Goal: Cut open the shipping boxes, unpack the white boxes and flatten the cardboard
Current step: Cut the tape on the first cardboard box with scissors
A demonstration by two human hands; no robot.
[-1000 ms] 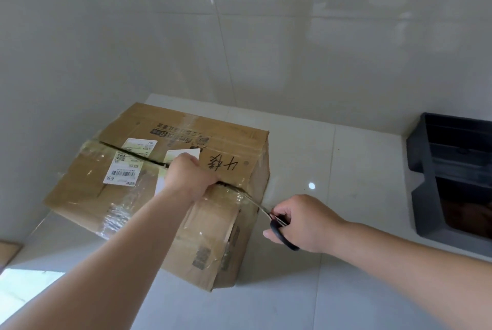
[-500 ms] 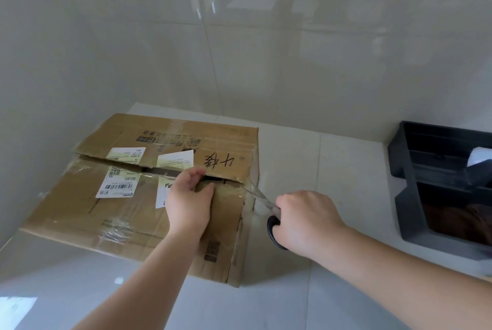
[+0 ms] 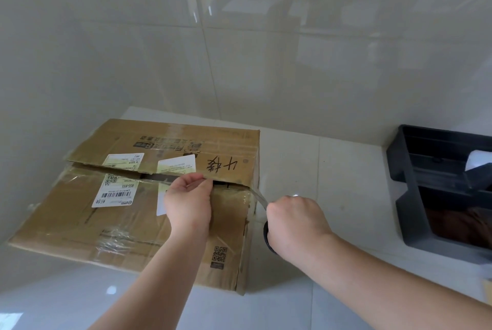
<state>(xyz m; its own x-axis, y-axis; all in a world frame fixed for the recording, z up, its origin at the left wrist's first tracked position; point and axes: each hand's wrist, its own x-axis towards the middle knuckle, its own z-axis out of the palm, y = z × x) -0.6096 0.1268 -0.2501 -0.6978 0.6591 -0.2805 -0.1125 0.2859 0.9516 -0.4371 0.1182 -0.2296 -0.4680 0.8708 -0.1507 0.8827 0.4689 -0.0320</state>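
**Slitting the last tape at the box's right end**

The shipping box (image 3: 149,204) lies on the tiled floor (image 3: 319,170) in the corner by the walls. The left hand (image 3: 187,203) hooks its fingers under the far flap's edge at the centre seam; the right hand (image 3: 295,220), fisted round the scissors (image 3: 262,203), holds the blade at the seam's right end. Best to keep the flap lifted so the tape stays taut, and the blade shallow, clear of whatever lies inside

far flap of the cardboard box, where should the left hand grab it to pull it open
Grip the far flap along its free edge at the centre seam, coming from the near side with fingers hooked under. That edge is already lifted over a dark gap, where the left hand now curls. The right hand holds the scissors.
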